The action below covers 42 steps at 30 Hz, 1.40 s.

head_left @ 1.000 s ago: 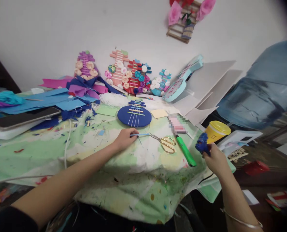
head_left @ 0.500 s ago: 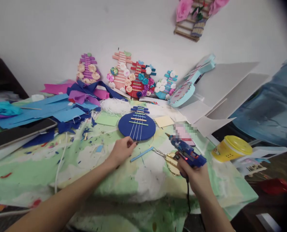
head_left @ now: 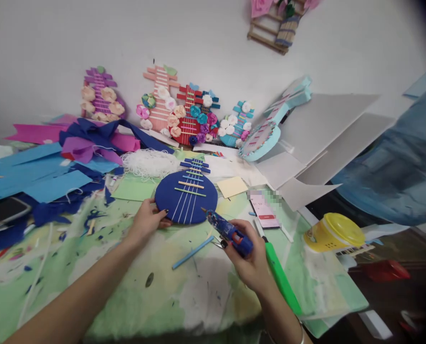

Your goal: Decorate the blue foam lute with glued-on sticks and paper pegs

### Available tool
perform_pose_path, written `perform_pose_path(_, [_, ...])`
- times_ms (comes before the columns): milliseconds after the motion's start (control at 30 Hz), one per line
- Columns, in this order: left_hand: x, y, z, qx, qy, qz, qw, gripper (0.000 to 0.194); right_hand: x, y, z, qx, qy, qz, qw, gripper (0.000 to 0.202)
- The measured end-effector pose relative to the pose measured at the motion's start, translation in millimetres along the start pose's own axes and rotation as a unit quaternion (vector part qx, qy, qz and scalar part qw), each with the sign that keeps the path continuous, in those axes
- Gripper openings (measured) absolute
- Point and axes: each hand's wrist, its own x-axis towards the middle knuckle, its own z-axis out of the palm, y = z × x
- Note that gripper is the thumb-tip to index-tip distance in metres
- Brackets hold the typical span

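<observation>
A dark blue craft lute (head_left: 170, 191) with a round body lies on the table, colored sticks across its neck and white strings down its front. My left hand (head_left: 150, 217) holds the body's lower left edge, thumb on top and fingers at the rim. In my right hand (head_left: 249, 253) is a blue glue gun (head_left: 230, 234), its nozzle at the body's lower right edge; whether it touches cannot be seen. A light blue stick (head_left: 193, 252) lies below the lute. Scissors (head_left: 217, 242) are mostly hidden by my right hand.
A green-handled tool (head_left: 281, 277) and a phone (head_left: 266, 215) lie on the right, near a yellow lidded tub (head_left: 335, 233). White string (head_left: 150, 164) and blue fabric pieces (head_left: 60, 184) are at left. Flower-decorated lutes (head_left: 187, 114) lean against the wall.
My left hand has moved from below the lute onto its left edge. The glue gun has come left to the lute's lower right edge. The camera view has shifted.
</observation>
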Motion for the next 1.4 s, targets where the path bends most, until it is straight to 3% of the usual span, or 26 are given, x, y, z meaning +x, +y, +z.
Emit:
perform_pose_path(233, [12.1,3.5,-25.4,0.082,-0.049,0.014,0.995,0.048,-5.9,8.8,15.2,0.185,0.035,0.067,0.980,0.031])
perform_pose_path(333, [14.8,6.1,-35.0,0.193,0.006,0.065,0.979,0.050,-7.5,10.3,18.1,0.199,0.039,0.056,0.978,0.022])
perform_pose_path(467, [-2.2,2.7,-35.3,0.368,0.124,0.230,0.892,0.042,-9.4,9.6,15.3,0.209,0.029,0.080,0.974,0.018])
perform_pose_path(533, [-20.9,-2.7,-30.4,0.383,0.111,0.297,0.868,0.034,-10.6,9.3,13.3,0.196,0.031,0.096,0.975,0.019])
perform_pose_path(600, [-42.5,-9.6,-23.7,0.389,0.063,0.339,0.854,0.022,-11.8,9.4,11.7,0.175,0.041,0.108,0.978,0.020])
perform_pose_path(733, [-77.5,-23.6,-10.9,0.379,-0.084,0.330,0.861,0.016,-12.7,10.2,10.3,0.144,0.085,0.102,0.981,0.024])
perform_pose_path(833, [-87.9,-31.8,-4.9,0.388,-0.137,0.316,0.855,0.019,-12.3,10.7,11.7,0.131,0.090,0.090,0.983,0.024])
perform_pose_path(1033, [-87.0,-35.6,2.5,0.437,-0.182,0.304,0.827,0.012,-9.3,10.3,17.9,0.107,0.146,0.073,0.981,0.022])
perform_pose_path(1167, [-84.2,-36.5,7.9,0.456,-0.210,0.303,0.810,0.011,-6.4,9.0,17.9,0.131,0.101,0.111,0.980,0.024])
perform_pose_path(1333, [-79.8,-44.5,10.6,0.458,-0.197,0.309,0.810,0.016,-3.9,7.7,20.7,0.132,0.132,0.128,0.974,0.027])
perform_pose_path(1400, [-79.7,-44.2,8.2,0.444,-0.189,0.303,0.822,0.018,-2.3,7.0,22.7,0.113,0.147,0.120,0.975,0.026])
